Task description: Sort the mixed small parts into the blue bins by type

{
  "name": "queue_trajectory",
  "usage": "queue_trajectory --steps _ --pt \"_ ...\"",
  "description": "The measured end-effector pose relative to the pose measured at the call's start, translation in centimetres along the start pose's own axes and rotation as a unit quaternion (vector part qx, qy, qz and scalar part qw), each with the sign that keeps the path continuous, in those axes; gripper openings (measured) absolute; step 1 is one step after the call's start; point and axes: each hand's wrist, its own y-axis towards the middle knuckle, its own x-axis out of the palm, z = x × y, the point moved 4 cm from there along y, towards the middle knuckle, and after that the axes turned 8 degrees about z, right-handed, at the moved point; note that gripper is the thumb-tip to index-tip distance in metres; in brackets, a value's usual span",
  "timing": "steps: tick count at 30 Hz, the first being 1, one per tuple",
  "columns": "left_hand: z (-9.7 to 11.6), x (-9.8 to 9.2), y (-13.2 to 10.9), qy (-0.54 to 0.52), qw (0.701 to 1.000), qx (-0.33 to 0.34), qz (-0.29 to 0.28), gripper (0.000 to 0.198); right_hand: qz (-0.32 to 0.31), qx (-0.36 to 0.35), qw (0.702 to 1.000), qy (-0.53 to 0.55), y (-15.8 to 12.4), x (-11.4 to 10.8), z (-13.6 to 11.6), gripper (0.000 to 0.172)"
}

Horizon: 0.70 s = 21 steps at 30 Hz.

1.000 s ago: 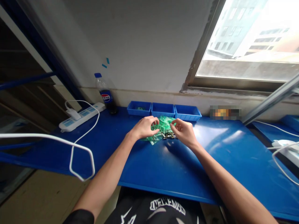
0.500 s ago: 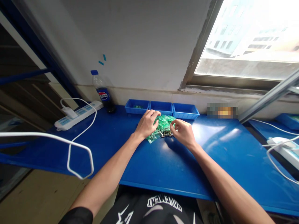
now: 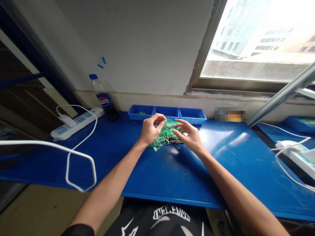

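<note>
A pile of small green packets (image 3: 164, 135) lies on the blue table (image 3: 172, 170) in front of the bins, with several small dark metal parts (image 3: 175, 141) at its near edge. My left hand (image 3: 150, 128) is lifted over the pile's left side, fingers curled and thumb pinched on one green packet. My right hand (image 3: 188, 135) hovers over the pile's right side with its fingers stretched out and apart, holding nothing that I can see.
Three blue bins (image 3: 167, 112) stand in a row against the wall. A cola bottle (image 3: 102, 97) and a white power strip (image 3: 76, 121) with a looping white cable (image 3: 73, 154) sit at the left. Another white device (image 3: 299, 155) with cables lies at the right.
My left hand has risen off the pile with a green packet pinched. My right hand has opened its fingers. The view has shifted slightly to the right.
</note>
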Motion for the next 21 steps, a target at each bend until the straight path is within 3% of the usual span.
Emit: queue_trajectory --steps 4,9,16,18,21 --pt "-1.1 0.9 -0.4 -0.118 0.988 -0.104 -0.013 0.026 -0.034 0.112 0.985 0.125 -0.1 0.9 0.2 0.045" --pt "-2.6 1.2 -0.4 -0.107 0.978 -0.149 -0.099 0.031 -0.018 0.121 0.984 0.127 0.0 0.5 0.3 0.048" --pt "-2.3 0.3 -0.3 -0.069 0.959 -0.162 -0.223 0.035 -0.003 0.128 0.983 0.133 0.0 0.6 1.1 0.045" --pt "-2.8 -0.1 0.0 -0.083 0.959 -0.180 -0.201 0.038 0.012 0.119 0.986 0.118 0.0 0.5 1.4 0.045" --pt "-4.5 -1.2 0.9 -0.119 0.962 -0.236 -0.076 0.040 0.054 0.081 0.993 0.060 0.0 -0.2 1.4 0.040"
